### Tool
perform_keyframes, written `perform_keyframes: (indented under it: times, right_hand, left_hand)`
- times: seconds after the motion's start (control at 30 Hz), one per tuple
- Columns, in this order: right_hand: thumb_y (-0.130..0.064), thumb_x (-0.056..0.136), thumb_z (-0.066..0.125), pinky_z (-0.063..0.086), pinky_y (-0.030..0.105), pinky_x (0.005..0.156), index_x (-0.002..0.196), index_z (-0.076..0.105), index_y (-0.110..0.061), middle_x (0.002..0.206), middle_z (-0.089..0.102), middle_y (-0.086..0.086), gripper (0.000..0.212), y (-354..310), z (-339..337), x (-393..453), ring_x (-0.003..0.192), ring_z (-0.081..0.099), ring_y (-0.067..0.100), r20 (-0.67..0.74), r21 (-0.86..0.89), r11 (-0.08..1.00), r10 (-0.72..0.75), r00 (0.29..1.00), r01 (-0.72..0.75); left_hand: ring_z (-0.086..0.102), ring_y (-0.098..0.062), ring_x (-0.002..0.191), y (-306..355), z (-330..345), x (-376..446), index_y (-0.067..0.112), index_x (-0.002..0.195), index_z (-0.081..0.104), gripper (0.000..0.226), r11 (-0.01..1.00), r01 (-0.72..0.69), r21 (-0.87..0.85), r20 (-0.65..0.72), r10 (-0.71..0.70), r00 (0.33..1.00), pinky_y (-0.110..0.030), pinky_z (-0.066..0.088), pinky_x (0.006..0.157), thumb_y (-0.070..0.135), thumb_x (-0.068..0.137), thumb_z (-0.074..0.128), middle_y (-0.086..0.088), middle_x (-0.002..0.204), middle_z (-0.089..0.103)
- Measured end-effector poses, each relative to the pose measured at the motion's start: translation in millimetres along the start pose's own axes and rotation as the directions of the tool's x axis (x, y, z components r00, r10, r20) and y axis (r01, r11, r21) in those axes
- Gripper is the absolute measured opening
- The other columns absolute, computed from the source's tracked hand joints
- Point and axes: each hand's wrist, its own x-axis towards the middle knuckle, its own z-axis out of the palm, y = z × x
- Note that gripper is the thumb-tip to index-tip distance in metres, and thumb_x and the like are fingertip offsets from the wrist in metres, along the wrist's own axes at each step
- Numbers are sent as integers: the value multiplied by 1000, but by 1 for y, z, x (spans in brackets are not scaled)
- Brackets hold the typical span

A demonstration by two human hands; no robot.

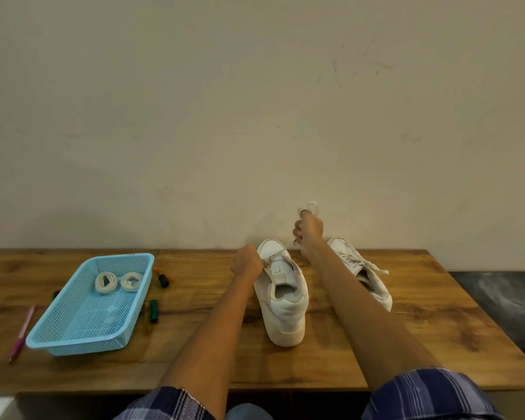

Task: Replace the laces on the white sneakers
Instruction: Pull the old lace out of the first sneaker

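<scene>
Two white sneakers stand on the wooden table. The near sneaker (281, 295) points away from me, its heel toward me. My left hand (245, 263) grips it at the left side of the eyelets. My right hand (309, 230) is raised above the toe and holds the old lace (310, 206), pulled up out of the shoe. The second sneaker (361, 271) stands to the right behind my right forearm, its lace still threaded. Two coiled new laces (119, 281) lie in a light blue basket (73, 338) at the left.
A pink pen (22, 333) lies left of the basket. A few small dark green and orange markers (153, 310) lie between basket and sneaker. The wall rises right behind the table. The table's right edge drops to a dark floor (497, 298).
</scene>
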Motion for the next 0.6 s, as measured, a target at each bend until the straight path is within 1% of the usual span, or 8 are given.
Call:
perform_keyframes:
  times: [0.03,0.07,0.1,0.17,0.23,0.33,0.43,0.6]
  right_hand:
    - [-17,90,49,25,23,46,67,42,-17,57,38,-1,25,7,3,0,48,35,14,79,-243,961,-112,990,128]
    - [-18,88,53,29,26,50,66,44,-14,60,42,1,24,16,4,1,55,40,17,213,-519,805,-203,956,287]
    - [-20,87,55,34,28,56,70,50,-12,67,49,3,19,23,5,-3,64,48,20,333,-743,551,-186,924,379]
    - [-21,88,53,40,28,67,93,58,-10,90,61,5,13,35,7,-7,87,59,23,422,-900,83,-75,903,427]
    - [-16,91,49,44,28,72,106,59,-9,106,64,6,19,41,9,-11,98,62,23,429,-901,-88,-59,901,424]
    - [-11,94,45,45,26,80,110,59,-9,113,64,6,21,42,14,-18,104,61,21,477,-867,-214,-100,873,450]
    - [-13,95,44,43,26,85,114,59,-9,119,62,5,24,40,15,-19,110,59,21,474,-865,-222,-66,878,451]
    - [-16,95,43,39,30,78,102,60,-3,107,62,10,22,38,9,-18,104,57,28,469,-882,40,-16,883,469]
  left_hand:
    - [66,-22,94,0,0,0,12,102,68,25,1000,0,-1,3,0,1000,-31,49,72,28,83,70,-9,100,70]
    - [67,-22,93,0,0,0,12,102,68,25,1000,-1,1,6,1,1000,-31,49,72,28,83,70,-9,99,70]
    - [67,-23,93,0,0,-1,12,101,69,24,1000,-2,3,5,2,1000,-31,50,72,28,84,69,-9,99,70]
    - [67,-24,93,0,0,0,12,101,70,20,1000,0,2,-12,0,1000,-31,50,73,25,86,64,-10,100,70]
    - [66,-24,93,-1,2,0,13,100,71,20,1000,-3,7,-31,3,1000,-30,48,70,22,88,58,-10,100,70]
    - [66,-23,93,-2,2,-1,14,100,71,20,1000,-2,29,-51,4,999,-29,45,67,19,90,54,-8,100,70]
    - [66,-23,94,-2,3,-1,14,99,71,20,999,0,37,-56,2,998,-29,47,70,17,91,53,-8,100,70]
    - [65,-24,96,-2,2,-1,13,99,70,18,999,11,42,-52,-9,999,-31,48,74,19,88,57,-8,101,70]
